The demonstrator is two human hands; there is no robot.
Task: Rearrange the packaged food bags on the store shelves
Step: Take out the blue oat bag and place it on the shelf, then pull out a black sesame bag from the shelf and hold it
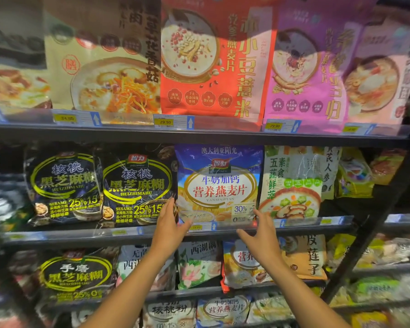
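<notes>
Head view shows your left hand [169, 224] and right hand [262, 229] spread wide, each grip apart, flanking the blue oatmeal bag [219, 183] on the middle shelf [317, 227]; fingertips touch its lower corners, nothing clamped, beside the black sesame bag [137, 185].

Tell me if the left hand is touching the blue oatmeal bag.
Touching. The head view shows the left hand with its fingers against the lower left edge of the blue oatmeal bag.
</notes>
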